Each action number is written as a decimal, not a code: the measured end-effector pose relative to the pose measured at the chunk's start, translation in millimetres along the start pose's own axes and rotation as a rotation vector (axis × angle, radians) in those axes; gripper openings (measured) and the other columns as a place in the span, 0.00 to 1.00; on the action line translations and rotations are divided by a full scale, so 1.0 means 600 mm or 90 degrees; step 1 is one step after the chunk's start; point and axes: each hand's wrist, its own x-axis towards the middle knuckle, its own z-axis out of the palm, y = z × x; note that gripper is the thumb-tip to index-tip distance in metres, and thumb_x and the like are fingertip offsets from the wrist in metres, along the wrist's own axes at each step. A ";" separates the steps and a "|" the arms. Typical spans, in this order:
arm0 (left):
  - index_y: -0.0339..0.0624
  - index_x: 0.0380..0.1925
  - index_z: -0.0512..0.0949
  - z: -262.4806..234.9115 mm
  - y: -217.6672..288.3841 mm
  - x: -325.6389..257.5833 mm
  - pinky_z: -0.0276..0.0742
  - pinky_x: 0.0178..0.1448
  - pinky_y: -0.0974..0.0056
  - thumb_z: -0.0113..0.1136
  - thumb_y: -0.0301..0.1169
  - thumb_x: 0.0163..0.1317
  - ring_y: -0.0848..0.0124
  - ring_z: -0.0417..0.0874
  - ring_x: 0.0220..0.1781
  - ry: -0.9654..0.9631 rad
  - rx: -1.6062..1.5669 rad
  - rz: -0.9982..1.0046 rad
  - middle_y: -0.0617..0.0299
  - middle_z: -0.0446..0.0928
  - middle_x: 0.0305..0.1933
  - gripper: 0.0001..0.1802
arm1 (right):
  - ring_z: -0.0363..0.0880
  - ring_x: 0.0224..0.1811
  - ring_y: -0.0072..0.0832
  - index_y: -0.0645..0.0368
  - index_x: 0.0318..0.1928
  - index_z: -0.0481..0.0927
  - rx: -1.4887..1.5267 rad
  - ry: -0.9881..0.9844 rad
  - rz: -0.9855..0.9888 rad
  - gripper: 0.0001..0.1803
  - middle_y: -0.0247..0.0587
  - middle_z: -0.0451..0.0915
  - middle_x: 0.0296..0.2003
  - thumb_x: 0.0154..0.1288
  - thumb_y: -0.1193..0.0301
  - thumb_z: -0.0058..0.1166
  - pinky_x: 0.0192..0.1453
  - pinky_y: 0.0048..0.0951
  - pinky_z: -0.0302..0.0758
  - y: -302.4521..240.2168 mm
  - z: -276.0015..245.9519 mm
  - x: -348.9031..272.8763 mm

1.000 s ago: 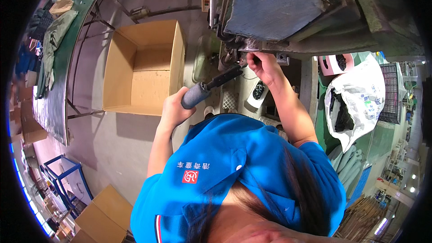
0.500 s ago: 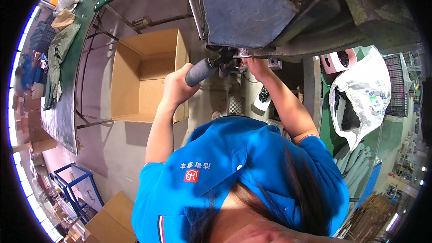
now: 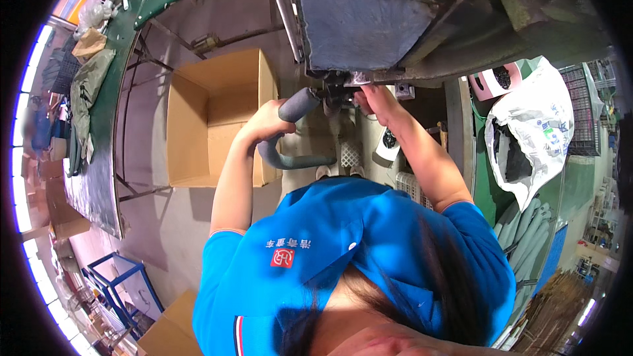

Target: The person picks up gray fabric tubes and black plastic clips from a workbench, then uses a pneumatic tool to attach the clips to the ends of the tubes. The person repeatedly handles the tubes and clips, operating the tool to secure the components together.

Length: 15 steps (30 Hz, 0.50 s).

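Observation:
My left hand [image 3: 269, 120] is wrapped round a bent tube [image 3: 300, 105] covered in grey foam. One end of the tube points up at the underside of a dark metal machine [image 3: 362, 26], and the rest curves down below my hand. To the right of that end, my right hand [image 3: 379, 101] is up under the machine's lower edge with its fingers curled in. Whatever those fingers grip is too small and shaded to make out. Dark metal parts [image 3: 339, 92] of the machine sit between my two hands.
An open cardboard box [image 3: 188, 128] stands on the floor at left, before a green-topped table [image 3: 125, 46]. At right, a white plastic bag [image 3: 547, 115] with black pieces inside lies near a pink-and-white container [image 3: 484, 87]. Several grey foam-covered tubes [image 3: 527, 227] lie below the bag.
The bent lower part of the foam-covered tube has come into sight beneath my left hand. My left hand has shifted slightly right and down. My right hand stays beneath the machine.

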 end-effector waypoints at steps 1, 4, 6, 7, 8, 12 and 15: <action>0.38 0.37 0.78 -0.002 0.004 0.003 0.77 0.39 0.59 0.63 0.34 0.33 0.60 0.82 0.31 0.019 0.040 0.002 0.51 0.80 0.28 0.24 | 0.63 0.18 0.14 0.50 0.33 0.72 -0.016 -0.004 -0.006 0.18 0.25 0.69 0.19 0.69 0.50 0.45 0.19 0.21 0.58 0.011 -0.002 0.001; 0.43 0.38 0.76 0.017 0.004 0.012 0.78 0.41 0.53 0.63 0.34 0.37 0.52 0.83 0.36 0.276 0.257 0.130 0.48 0.81 0.31 0.22 | 0.63 0.18 0.16 0.52 0.33 0.72 -0.011 -0.055 0.011 0.20 0.25 0.67 0.18 0.69 0.48 0.45 0.19 0.21 0.57 0.009 -0.010 0.000; 0.45 0.39 0.76 0.031 -0.003 0.027 0.78 0.42 0.52 0.64 0.35 0.39 0.50 0.82 0.38 0.400 0.300 0.194 0.48 0.81 0.33 0.22 | 0.54 0.15 0.17 0.51 0.26 0.67 -0.004 -0.129 -0.016 0.24 0.25 0.61 0.15 0.67 0.45 0.47 0.18 0.24 0.51 0.001 -0.018 -0.006; 0.46 0.41 0.76 0.036 -0.009 0.026 0.79 0.42 0.52 0.65 0.35 0.40 0.50 0.82 0.38 0.398 0.302 0.196 0.49 0.81 0.32 0.23 | 0.52 0.15 0.16 0.51 0.26 0.66 0.025 -0.130 -0.018 0.24 0.25 0.60 0.15 0.66 0.45 0.48 0.18 0.24 0.49 0.012 -0.015 -0.012; 0.46 0.42 0.76 0.035 -0.011 0.030 0.79 0.42 0.52 0.65 0.35 0.40 0.50 0.82 0.38 0.388 0.300 0.191 0.49 0.81 0.32 0.24 | 0.51 0.15 0.16 0.51 0.26 0.64 0.054 -0.131 -0.030 0.25 0.25 0.59 0.15 0.66 0.45 0.48 0.18 0.25 0.48 0.015 -0.014 -0.008; 0.47 0.45 0.76 0.035 -0.009 0.026 0.79 0.43 0.51 0.64 0.34 0.40 0.50 0.82 0.38 0.350 0.304 0.174 0.48 0.81 0.32 0.26 | 0.60 0.17 0.16 0.53 0.27 0.69 0.067 -0.066 0.010 0.24 0.26 0.66 0.17 0.66 0.45 0.48 0.20 0.21 0.57 0.017 -0.007 -0.005; 0.47 0.46 0.76 0.030 0.000 0.019 0.79 0.43 0.51 0.64 0.35 0.40 0.50 0.82 0.38 0.328 0.319 0.149 0.48 0.81 0.32 0.26 | 0.70 0.23 0.19 0.57 0.32 0.76 -0.053 0.009 -0.032 0.27 0.31 0.74 0.22 0.66 0.43 0.47 0.27 0.23 0.65 0.010 -0.003 -0.016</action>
